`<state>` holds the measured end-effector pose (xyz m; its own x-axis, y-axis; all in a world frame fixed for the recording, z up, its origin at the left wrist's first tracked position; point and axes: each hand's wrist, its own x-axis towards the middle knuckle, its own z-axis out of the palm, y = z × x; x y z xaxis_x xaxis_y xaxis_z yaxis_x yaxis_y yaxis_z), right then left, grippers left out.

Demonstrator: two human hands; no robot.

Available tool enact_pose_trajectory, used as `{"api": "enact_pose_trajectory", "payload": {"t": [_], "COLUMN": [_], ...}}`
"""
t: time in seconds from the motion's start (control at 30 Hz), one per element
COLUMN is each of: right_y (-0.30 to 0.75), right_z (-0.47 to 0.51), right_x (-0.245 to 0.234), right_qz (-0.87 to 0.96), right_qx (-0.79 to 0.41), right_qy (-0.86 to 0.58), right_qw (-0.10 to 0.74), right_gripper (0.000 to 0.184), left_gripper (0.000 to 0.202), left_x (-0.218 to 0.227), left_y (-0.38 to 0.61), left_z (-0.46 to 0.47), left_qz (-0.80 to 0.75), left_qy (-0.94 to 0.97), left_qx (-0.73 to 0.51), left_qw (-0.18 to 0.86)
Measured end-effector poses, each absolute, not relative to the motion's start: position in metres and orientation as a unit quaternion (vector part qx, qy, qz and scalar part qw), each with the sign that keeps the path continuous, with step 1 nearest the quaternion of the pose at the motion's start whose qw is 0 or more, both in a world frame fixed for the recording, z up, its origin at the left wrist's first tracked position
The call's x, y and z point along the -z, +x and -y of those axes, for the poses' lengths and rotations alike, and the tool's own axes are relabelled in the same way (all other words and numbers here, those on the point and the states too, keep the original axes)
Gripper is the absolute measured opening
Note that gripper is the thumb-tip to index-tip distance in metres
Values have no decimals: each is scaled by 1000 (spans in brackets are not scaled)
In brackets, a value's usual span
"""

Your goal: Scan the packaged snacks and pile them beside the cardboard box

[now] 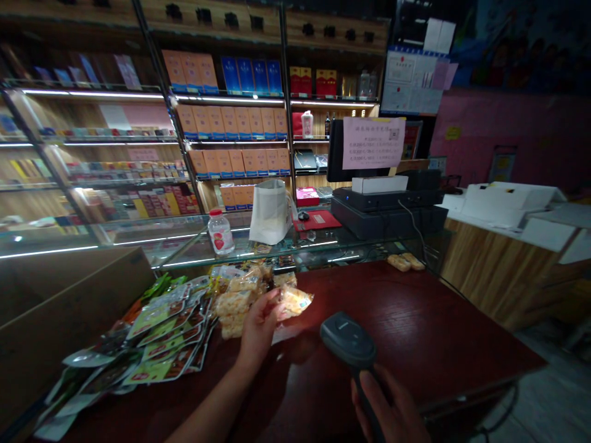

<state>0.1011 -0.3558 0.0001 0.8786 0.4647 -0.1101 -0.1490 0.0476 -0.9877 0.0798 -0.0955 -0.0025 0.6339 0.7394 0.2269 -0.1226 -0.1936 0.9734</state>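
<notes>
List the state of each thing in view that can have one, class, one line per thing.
Left hand, closed on a snack packet
Snack packet, lifted off the counter
Right hand, gripping a barcode scanner
Barcode scanner, held
Water bottle, upright, capped
Paper bag, standing

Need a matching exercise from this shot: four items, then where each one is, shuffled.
Items:
1. Black handheld barcode scanner
2. Clear-wrapped pastry
3. Clear plastic water bottle with red label
4. Pink paper notice

Places:
A. On the front of the dark monitor
B. Gripped in the right hand
C. Held in the left hand
D. Standing on the glass counter

Pairs: 1-B, 2-C, 3-D, 4-A
</notes>
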Motion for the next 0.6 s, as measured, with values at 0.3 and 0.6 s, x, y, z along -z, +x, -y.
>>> {"api": "enact_pose_trajectory", "payload": {"t": [0.3, 0.6], "right_y": [108, 105], "right_z": [355, 353], "right_x": [6, 13], "right_qz": [144, 125], "right_qx": [-222, -241], "right_qy": [-652, -646], "right_qw": [711, 713], "right_gripper": [62, 63], "left_gripper": [59, 58], "left_x": [1, 2], "left_y": [80, 81], "left_z": [96, 94], "left_qz": [-233, -222], "left_qy": [675, 684], "left_qx": [-359, -360], "left_qw": [601, 595]}}
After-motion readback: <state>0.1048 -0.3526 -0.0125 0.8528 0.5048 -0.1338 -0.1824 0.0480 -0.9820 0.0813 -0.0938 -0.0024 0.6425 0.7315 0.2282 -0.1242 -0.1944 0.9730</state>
